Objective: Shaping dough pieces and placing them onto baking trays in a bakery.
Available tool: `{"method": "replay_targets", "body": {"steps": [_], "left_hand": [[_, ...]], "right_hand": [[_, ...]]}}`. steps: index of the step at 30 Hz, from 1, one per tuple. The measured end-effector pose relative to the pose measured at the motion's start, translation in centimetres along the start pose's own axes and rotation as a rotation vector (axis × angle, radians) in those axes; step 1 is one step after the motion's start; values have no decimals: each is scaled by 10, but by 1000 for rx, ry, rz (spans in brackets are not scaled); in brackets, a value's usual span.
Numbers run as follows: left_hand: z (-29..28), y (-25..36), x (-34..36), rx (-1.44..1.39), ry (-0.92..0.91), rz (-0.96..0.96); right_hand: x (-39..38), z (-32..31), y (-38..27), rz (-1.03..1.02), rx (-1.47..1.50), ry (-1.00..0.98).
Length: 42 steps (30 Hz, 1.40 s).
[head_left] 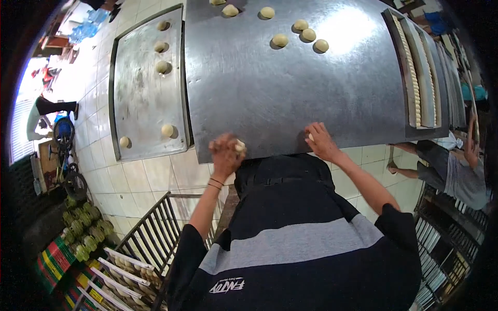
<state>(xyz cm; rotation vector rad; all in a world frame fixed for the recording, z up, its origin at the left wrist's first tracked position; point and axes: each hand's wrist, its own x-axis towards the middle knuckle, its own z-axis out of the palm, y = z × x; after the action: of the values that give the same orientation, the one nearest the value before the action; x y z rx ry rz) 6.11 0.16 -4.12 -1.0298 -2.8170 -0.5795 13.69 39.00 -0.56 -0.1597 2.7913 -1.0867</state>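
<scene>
Near the front edge of a metal table (259,103), my left hand (225,155) is cupped over a pale dough ball (240,146), part of which shows at its thumb side. Motion blurs those fingers somewhat. Farther right, my right hand (322,141) curls round another dough ball (311,137), mostly covered by the fingers. Both hands are low at the table surface. Several smooth round dough balls (280,40) lie at the far side of the table. A shallow metal tray (140,103) on the left bears several more, some at its far end and others at its near end.
Long narrow pans (415,78) with ridged pale dough strips stand at the table's right end. A black metal rack (155,220) is at lower left, by wrapped goods (85,228). Another person (456,171) is at the right, and a bicycle (65,135) stands far left.
</scene>
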Motion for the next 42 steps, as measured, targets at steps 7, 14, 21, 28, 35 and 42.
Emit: {"method": "replay_targets", "body": {"steps": [7,14,21,28,35,42], "left_hand": [[35,-2,98,110,291,-286],[10,-22,57,-172,58,57],[47,-9,141,-474,287,-451],[-6,17,41,-442,101,-377],[-85,43,55,-554,195,-498],[-163,25,57,-1726,267,-731]], "right_hand": [[96,40,29,-25,-363,520],[55,10,35,-205,-207,419],[135,51,25,156,5,682],[19,23,8,83,-21,388],[79,1,-118,204,620,291],[138,22,-269,-332,432,164]]}}
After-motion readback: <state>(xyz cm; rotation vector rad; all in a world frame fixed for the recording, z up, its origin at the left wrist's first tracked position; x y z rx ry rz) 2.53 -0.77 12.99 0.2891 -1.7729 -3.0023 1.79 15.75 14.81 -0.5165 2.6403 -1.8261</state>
